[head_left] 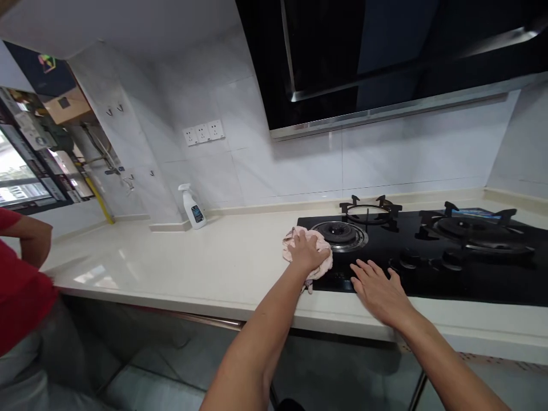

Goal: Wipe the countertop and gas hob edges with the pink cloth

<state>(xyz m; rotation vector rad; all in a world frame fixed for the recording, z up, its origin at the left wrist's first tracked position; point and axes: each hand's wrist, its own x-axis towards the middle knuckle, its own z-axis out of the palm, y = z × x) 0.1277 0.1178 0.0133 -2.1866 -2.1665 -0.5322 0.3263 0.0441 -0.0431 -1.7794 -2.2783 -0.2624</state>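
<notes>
My left hand [305, 251] is spread over one pink cloth [324, 269] at the left edge of the hob [381, 242]; whether it grips, I can't tell. My right hand [381, 290] lies open, fingers apart. One bottle [188, 200], label unreadably small; three sockets [202, 133].

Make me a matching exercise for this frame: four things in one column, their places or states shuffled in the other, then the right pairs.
Things
1. Pink cloth
2. Spray bottle
3. Wall sockets
4. Right hand

Places and states
A. Mounted in a row, left of the range hood
B. Palm down, fingers spread at the front edge of the black hob
C. Pressed under the left hand
D. Upright on the pale counter, close to the wall

Right pairs: 1-C, 2-D, 3-A, 4-B
</notes>
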